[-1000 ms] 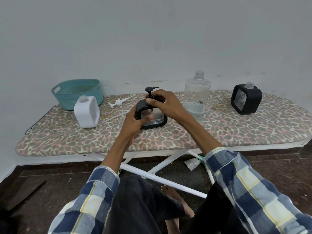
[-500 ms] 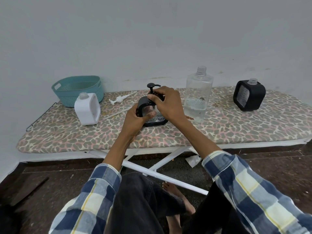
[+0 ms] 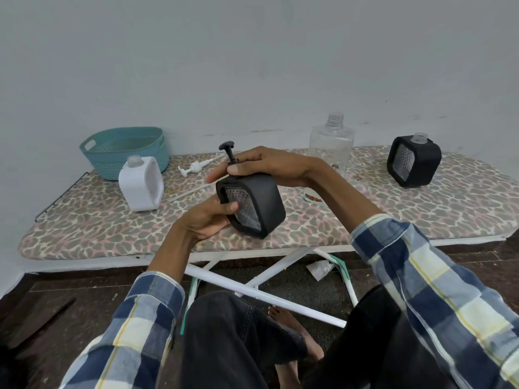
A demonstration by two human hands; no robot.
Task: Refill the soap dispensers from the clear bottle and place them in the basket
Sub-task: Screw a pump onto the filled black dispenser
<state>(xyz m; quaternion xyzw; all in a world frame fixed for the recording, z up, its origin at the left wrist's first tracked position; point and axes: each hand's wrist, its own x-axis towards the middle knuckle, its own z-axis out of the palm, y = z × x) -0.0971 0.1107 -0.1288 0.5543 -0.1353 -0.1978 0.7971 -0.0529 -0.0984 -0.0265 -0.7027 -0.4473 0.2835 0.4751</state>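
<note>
The black dispenser point(image 3: 254, 204) was held above the ironing board point(image 3: 365, 217), tilted — left hand point(image 3: 206, 220) gripping its body, right hand point(image 3: 269, 164) pinching the pump collar. The basket point(image 3: 123, 148) lay far left, nearer the left hand.

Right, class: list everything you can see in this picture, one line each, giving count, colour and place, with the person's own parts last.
Held soap dispenser: one, black, pump fitted, above the board's middle.
Open black dispenser: one, no pump, board's right end.
White dispenser: one, no pump, board's left part.
Loose pump: one, white, lying behind the white dispenser.
Clear bottle: one, uncapped, standing behind the right forearm.
Basket: one, teal, board's far left.
Ironing board: one, spotted cover, white legs.
Left hand: grips the held dispenser's body.
Right hand: grips at its pump collar.
Sleeves: two, blue checked.
</note>
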